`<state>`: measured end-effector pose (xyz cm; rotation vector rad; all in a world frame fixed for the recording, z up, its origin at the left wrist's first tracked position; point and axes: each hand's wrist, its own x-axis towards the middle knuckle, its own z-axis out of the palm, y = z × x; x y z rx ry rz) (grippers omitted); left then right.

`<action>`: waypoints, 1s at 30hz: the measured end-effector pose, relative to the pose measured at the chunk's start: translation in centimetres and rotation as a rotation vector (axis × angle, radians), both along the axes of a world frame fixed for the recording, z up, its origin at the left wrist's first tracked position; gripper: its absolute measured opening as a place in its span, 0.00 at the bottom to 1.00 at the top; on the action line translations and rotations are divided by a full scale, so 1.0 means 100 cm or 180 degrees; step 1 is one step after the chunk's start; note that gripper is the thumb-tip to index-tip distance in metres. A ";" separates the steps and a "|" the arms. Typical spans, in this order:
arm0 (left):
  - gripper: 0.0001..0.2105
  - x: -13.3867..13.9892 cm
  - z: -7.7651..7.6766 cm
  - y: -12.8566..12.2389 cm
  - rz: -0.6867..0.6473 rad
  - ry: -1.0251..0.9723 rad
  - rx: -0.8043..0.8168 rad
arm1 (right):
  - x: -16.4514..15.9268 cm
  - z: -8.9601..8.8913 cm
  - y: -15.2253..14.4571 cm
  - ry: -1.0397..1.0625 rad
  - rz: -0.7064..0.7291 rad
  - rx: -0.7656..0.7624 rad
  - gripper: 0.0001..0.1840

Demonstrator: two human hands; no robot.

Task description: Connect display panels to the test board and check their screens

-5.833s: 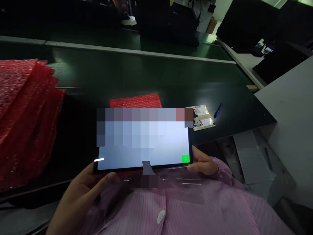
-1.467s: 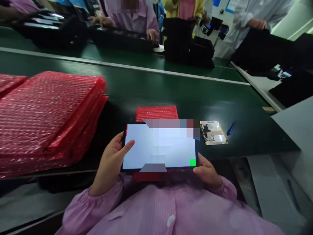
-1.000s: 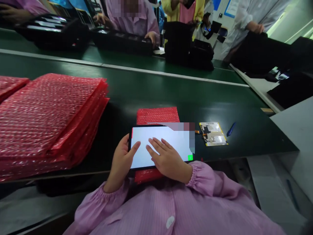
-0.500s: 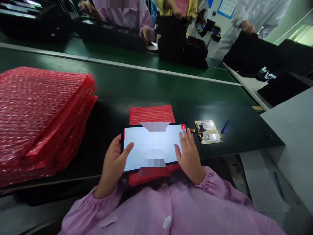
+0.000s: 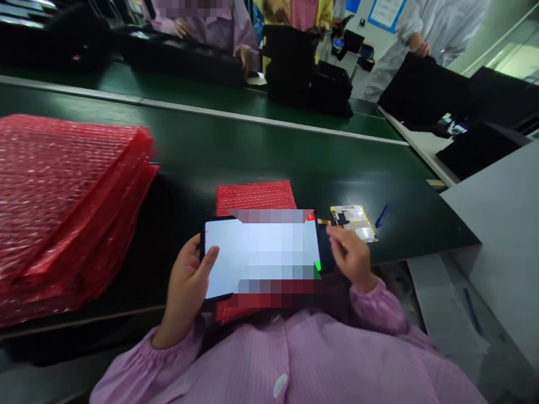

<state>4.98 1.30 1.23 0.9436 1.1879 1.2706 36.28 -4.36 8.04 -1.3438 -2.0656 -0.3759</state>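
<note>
1. The left hand (image 5: 185, 286) grips the tablet (image 5: 261, 247) at its 9 o'clock end, thumb over the screen, fingers hidden beneath.
2. The tablet lies flat-on in front of the person's chest; its screen is bright, partly blurred out, with a red patch towards 2 o'clock and a green one towards 4.
3. The right hand (image 5: 352, 258) is at the tablet's 3 o'clock, fingers narrow and half-curled; whether they pinch anything, I cannot tell.
4. Just beyond those fingertips, an orange ribbon (image 5: 323, 221) runs to the panel (image 5: 357, 221), between 2 and 3 o'clock of the tablet.
5. The pen (image 5: 382, 215) lies at the panel's 3 o'clock, apart.
6. A red sheet (image 5: 255, 194) shows past the tablet's 12 and 6 o'clock edges.
7. The red stack (image 5: 63, 207) sits at 9 o'clock.
</note>
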 end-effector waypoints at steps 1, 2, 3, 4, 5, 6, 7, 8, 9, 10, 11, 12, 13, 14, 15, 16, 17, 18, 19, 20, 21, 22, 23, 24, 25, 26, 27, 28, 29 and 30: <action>0.33 0.000 0.001 0.000 -0.0004 0.0028 -0.0023 | 0.024 0.003 0.007 -0.0006 -0.0335 0.0020 0.13; 0.33 0.000 0.003 0.000 -0.0015 0.0065 -0.0046 | 0.047 0.005 0.016 -0.0052 -0.0632 -0.0040 0.13; 0.33 0.000 0.005 0.000 -0.0029 0.0091 -0.0087 | 0.069 0.006 0.025 -0.0115 -0.0855 -0.0158 0.14; 0.33 0.000 0.007 0.000 -0.0047 0.0106 -0.0138 | 0.087 0.005 0.033 -0.0198 -0.0978 -0.0313 0.15; 0.32 0.000 0.009 0.000 -0.0059 0.0122 -0.0180 | 0.101 0.002 0.041 -0.0291 -0.1024 -0.0482 0.16; 0.31 -0.001 0.010 0.000 -0.0089 0.0140 -0.0215 | 0.111 -0.001 0.048 -0.0374 -0.1035 -0.0639 0.17; 0.31 -0.001 0.010 0.000 -0.0103 0.0157 -0.0242 | 0.117 -0.005 0.053 -0.0441 -0.1026 -0.0764 0.18; 0.31 -0.001 0.010 0.000 -0.0098 0.0183 -0.0249 | 0.120 -0.009 0.057 -0.0491 -0.1009 -0.0860 0.19; 0.30 0.000 0.009 0.001 -0.0063 0.0219 -0.0229 | 0.121 -0.013 0.059 -0.0523 -0.0994 -0.0927 0.20; 0.30 0.000 0.008 0.001 -0.0030 0.0228 -0.0214 | 0.121 -0.016 0.060 -0.0541 -0.0979 -0.0975 0.21; 0.31 0.000 0.006 0.001 -0.0015 0.0199 -0.0218 | 0.120 -0.018 0.060 -0.0544 -0.0961 -0.1014 0.22; 0.31 0.000 0.005 0.001 -0.0003 0.0146 -0.0212 | 0.120 -0.018 0.060 -0.0533 -0.0936 -0.1053 0.22; 0.31 0.001 0.003 0.001 -0.0004 0.0085 -0.0193 | 0.120 -0.018 0.059 -0.0503 -0.0909 -0.1088 0.22; 0.31 0.001 0.002 0.001 -0.0033 0.0021 -0.0180 | 0.121 -0.017 0.058 -0.0448 -0.0892 -0.1104 0.22; 0.31 0.001 0.001 0.001 -0.0056 -0.0021 -0.0166 | 0.121 -0.016 0.057 -0.0360 -0.0899 -0.1086 0.21; 0.31 0.001 0.000 0.001 -0.0043 -0.0032 -0.0133 | 0.120 -0.014 0.055 -0.0237 -0.0937 -0.1019 0.21; 0.30 0.001 -0.001 0.000 0.0003 -0.0022 -0.0085 | 0.118 -0.011 0.053 -0.0081 -0.0999 -0.0906 0.21; 0.30 0.001 -0.001 -0.001 0.0065 -0.0029 -0.0044 | 0.113 -0.009 0.049 0.0099 -0.1065 -0.0763 0.22; 0.29 0.001 -0.002 -0.002 0.0140 -0.0053 -0.0005 | 0.104 -0.006 0.043 0.0300 -0.1111 -0.0613 0.23; 0.28 0.001 -0.001 -0.003 0.0226 -0.0090 0.0044 | 0.093 -0.004 0.036 0.0510 -0.1101 -0.0511 0.25; 0.27 0.001 0.000 -0.005 0.0300 -0.0135 0.0102 | 0.078 -0.003 0.027 0.0719 -0.1015 -0.0479 0.27; 0.26 0.002 0.001 -0.006 0.0366 -0.0176 0.0169 | 0.060 -0.003 0.017 0.0931 -0.0849 -0.0545 0.29; 0.25 0.002 0.003 -0.008 0.0414 -0.0205 0.0245 | 0.041 -0.003 0.006 0.1122 -0.0568 -0.0786 0.31; 0.25 0.003 0.007 -0.009 0.0464 -0.0225 0.0345 | 0.022 -0.003 -0.005 0.1307 -0.0295 -0.1009 0.34; 0.26 0.003 0.010 -0.011 0.0515 -0.0225 0.0465 | 0.003 -0.002 -0.016 0.1464 -0.0061 -0.1198 0.34; 0.27 0.003 0.014 -0.012 0.0549 -0.0199 0.0593 | -0.013 -0.002 -0.025 0.1620 0.0110 -0.1406 0.30; 0.28 0.002 0.017 -0.012 0.0545 -0.0148 0.0699 | -0.026 0.000 -0.034 0.1951 0.0218 -0.1669 0.25; 0.30 0.001 0.019 -0.012 0.0489 -0.0086 0.0786 | -0.036 0.003 -0.041 0.2461 0.0223 -0.1805 0.21; 0.31 -0.001 0.020 -0.011 0.0366 -0.0006 0.0870 | -0.042 0.006 -0.046 0.2778 0.0158 -0.1732 0.18; 0.32 -0.002 0.019 -0.010 0.0183 0.0121 0.0955 | -0.045 0.010 -0.048 0.2938 0.0038 -0.1517 0.14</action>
